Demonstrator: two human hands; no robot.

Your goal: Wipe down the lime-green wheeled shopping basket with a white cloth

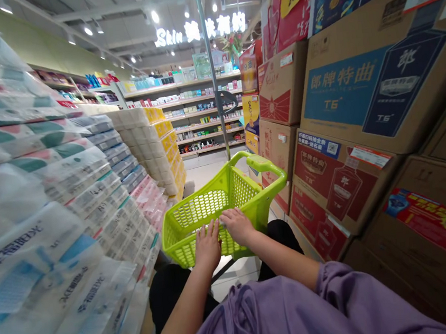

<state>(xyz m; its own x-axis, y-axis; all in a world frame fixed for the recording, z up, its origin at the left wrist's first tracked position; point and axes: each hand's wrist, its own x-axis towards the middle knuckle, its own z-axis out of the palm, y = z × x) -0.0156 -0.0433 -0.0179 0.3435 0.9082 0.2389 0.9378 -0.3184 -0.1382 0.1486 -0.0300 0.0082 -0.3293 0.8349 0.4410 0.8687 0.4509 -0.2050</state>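
Observation:
A lime-green plastic shopping trolley basket [212, 216] with a lattice of holes stands in front of me, its raised handle [264, 162] at the far end. My left hand [208, 246] lies on the basket's near rim with its fingers spread. My right hand [237, 226] curls over the same rim just beside it. A metal pole [214, 83] rises from the trolley's far end. Nothing shows inside the basket. Much of the trolley's underside is hidden by the basket and my lap.
Stacks of plastic-wrapped tissue packs [63, 205] tower along the left of the aisle. Printed cardboard liquor cartons [358, 89] are piled high on the right. Tiled floor [208, 174] leads ahead to shelves of boxed goods [205, 113] beneath a lit "Skin" sign [200, 30].

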